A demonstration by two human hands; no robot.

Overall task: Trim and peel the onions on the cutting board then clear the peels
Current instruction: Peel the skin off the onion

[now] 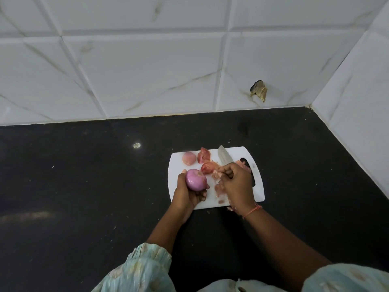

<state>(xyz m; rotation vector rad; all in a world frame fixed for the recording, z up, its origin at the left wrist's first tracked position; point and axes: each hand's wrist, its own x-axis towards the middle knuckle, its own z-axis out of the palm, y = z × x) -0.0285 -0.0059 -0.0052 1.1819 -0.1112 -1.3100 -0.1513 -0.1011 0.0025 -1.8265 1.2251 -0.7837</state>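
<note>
Onion (pixel 196 179), peeled purple, gripped in my left hand (pixel 188 191) over white cutting board's (pixel 257 186) near-left edge. Right hand (pixel 236 183) pinches peel scrap (pixel 216 173) beside it. Knife (pixel 224 158), unpeeled onion (pixel 189 158), loose peels (pixel 203 155) lie farther back.

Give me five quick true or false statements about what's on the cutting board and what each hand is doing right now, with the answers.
1. The left hand holds a peeled purple onion. True.
2. The knife is in the left hand. False: its blade lies on the white cutting board, beyond the right hand.
3. Another onion sits at the board's far left corner. True.
4. The board rests on a white counter. False: the counter is black.
5. The right hand's fingers are curled among loose peels. True.
</note>
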